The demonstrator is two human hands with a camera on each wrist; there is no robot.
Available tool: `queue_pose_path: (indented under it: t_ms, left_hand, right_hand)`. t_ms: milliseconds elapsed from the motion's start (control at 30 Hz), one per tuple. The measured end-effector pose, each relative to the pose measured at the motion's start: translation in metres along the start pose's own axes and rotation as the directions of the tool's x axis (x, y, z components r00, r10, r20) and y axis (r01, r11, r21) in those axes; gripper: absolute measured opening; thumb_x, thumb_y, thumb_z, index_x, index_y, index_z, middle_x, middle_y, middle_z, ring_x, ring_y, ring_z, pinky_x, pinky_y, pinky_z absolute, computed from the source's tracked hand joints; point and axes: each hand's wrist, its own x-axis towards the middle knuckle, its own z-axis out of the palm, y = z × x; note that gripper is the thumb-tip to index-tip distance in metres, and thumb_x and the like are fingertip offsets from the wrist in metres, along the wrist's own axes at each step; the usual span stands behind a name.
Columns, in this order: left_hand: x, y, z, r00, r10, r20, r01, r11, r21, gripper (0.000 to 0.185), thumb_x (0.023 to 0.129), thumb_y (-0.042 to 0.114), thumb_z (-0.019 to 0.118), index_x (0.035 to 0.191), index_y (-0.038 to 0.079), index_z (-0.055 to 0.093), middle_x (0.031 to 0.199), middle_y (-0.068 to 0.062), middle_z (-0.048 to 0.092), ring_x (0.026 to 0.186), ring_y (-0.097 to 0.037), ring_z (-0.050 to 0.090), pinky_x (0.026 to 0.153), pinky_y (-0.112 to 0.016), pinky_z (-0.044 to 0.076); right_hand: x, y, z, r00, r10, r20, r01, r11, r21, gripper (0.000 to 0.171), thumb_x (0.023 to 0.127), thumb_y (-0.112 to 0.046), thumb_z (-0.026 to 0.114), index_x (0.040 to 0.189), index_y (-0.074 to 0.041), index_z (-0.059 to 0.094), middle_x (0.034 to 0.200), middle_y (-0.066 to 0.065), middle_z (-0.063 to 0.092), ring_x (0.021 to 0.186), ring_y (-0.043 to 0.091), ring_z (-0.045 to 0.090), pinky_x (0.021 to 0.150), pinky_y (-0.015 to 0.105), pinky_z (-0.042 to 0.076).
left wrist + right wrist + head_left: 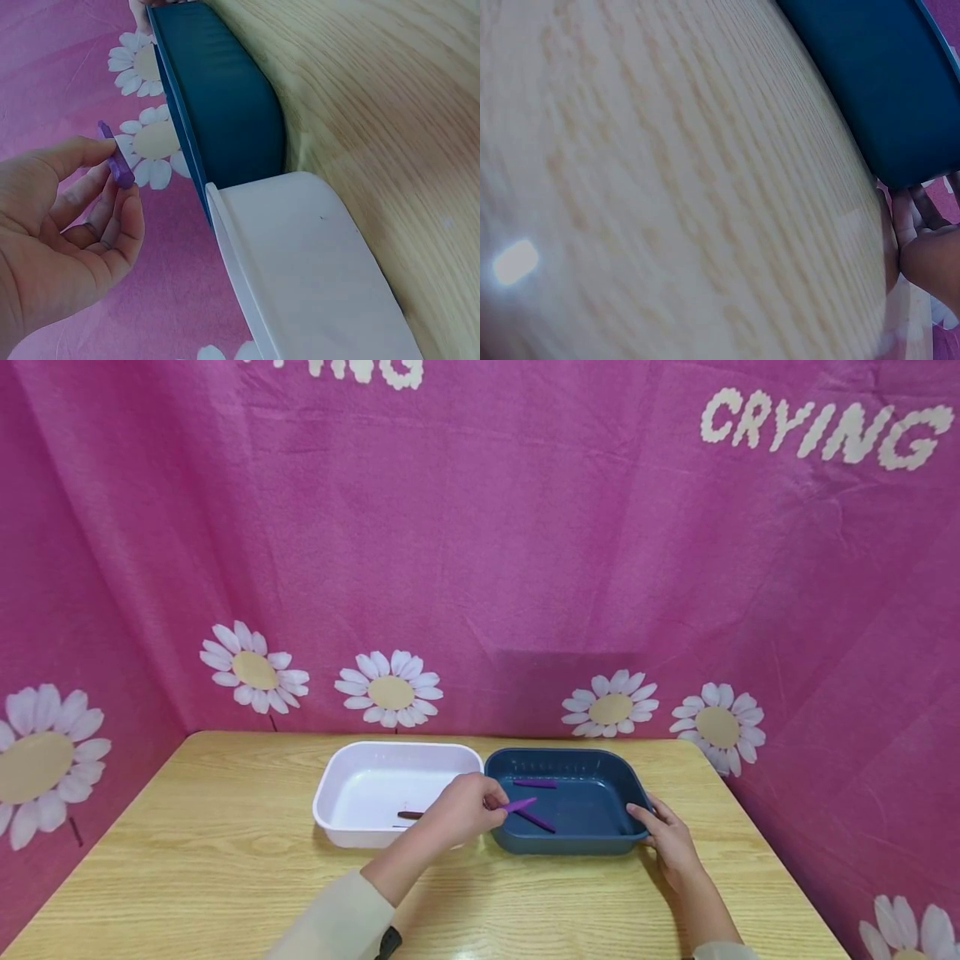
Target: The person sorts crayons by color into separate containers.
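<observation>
My left hand (459, 812) pinches a purple tapered stick (521, 805) between thumb and fingers, over the left part of a dark blue bin (570, 843). The left wrist view shows the stick edge-on at the fingertips, above the rim. Inside the blue bin lie a purple stick (535, 783) near the back and another purple stick (538, 822) below the held one. My right hand (672, 843) grips that bin's right end, thumb at the rim and fingers along the outer wall. A brown stick (409, 815) lies in a white bin (360, 838), partly behind my left arm.
Both bins stand side by side on a wood-grain table (187, 860), white on the left. A pink curtain (480, 527) with daisies and lettering hangs behind the table and on both sides.
</observation>
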Motion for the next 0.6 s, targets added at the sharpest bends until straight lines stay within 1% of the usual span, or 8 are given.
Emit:
queue_pose_path:
  t_ms: [233,300,433,500,567,600]
  left_hand:
    - [0.010,0.005,0.007,1.000,0.000,0.002,0.000,0.999,0.038,0.008,0.079,0.011,0.068,0.084,0.005,0.072,0.072,0.000,0.066,0.067,-0.006,0.052,0.065,-0.019,0.044]
    - [0.013,0.006,0.009,1.000,-0.009,0.004,0.009,0.999,0.046,0.009,0.080,0.011,0.068,0.085,0.005,0.072,0.074,-0.001,0.066,0.068,-0.007,0.052,0.065,-0.019,0.045]
    - [0.019,0.007,0.011,0.999,-0.041,0.019,0.040,0.998,0.044,0.010,0.082,0.012,0.067,0.088,0.005,0.072,0.078,-0.001,0.067,0.071,-0.009,0.054,0.068,-0.022,0.046]
    - [0.022,0.007,0.012,0.999,-0.035,0.021,0.034,0.998,0.053,0.011,0.082,0.013,0.067,0.089,0.006,0.072,0.079,-0.001,0.067,0.073,-0.010,0.056,0.069,-0.022,0.047]
    - [0.025,0.006,0.013,0.999,-0.029,0.022,0.027,0.998,0.062,0.010,0.082,0.013,0.067,0.088,0.006,0.071,0.079,-0.001,0.068,0.073,-0.010,0.057,0.070,-0.022,0.047]
    - [0.027,0.006,0.014,0.999,-0.026,0.022,0.024,0.998,0.065,0.010,0.082,0.013,0.067,0.088,0.006,0.071,0.079,-0.001,0.068,0.073,-0.010,0.057,0.070,-0.022,0.046]
  right_hand:
    - [0.001,0.000,0.000,1.000,0.001,-0.006,-0.001,1.000,-0.001,0.062,0.091,-0.029,0.060,0.144,-0.008,0.035,0.122,-0.005,0.054,0.082,-0.004,0.061,0.075,0.015,0.050]
    - [0.002,0.001,0.000,1.000,0.004,-0.003,-0.004,1.000,0.000,0.062,0.091,-0.029,0.060,0.144,-0.008,0.035,0.119,-0.007,0.055,0.082,-0.003,0.061,0.075,0.015,0.050]
    - [0.002,0.001,-0.001,1.000,0.009,0.005,-0.009,1.000,-0.004,0.063,0.091,-0.029,0.059,0.145,-0.009,0.034,0.104,-0.017,0.056,0.083,-0.003,0.061,0.076,0.015,0.049]
    - [0.001,0.001,-0.001,1.000,0.009,0.007,-0.009,1.000,-0.001,0.063,0.091,-0.030,0.059,0.145,-0.009,0.034,0.098,-0.021,0.055,0.083,-0.003,0.061,0.076,0.015,0.049]
    - [0.001,0.001,-0.001,1.000,0.009,0.006,-0.009,1.000,-0.002,0.063,0.091,-0.030,0.060,0.145,-0.009,0.034,0.097,-0.021,0.054,0.083,-0.003,0.061,0.076,0.015,0.049]
    - [0.001,0.000,0.000,1.000,0.009,0.005,-0.009,1.000,-0.003,0.063,0.091,-0.030,0.060,0.145,-0.009,0.034,0.100,-0.020,0.055,0.083,-0.003,0.061,0.076,0.015,0.049]
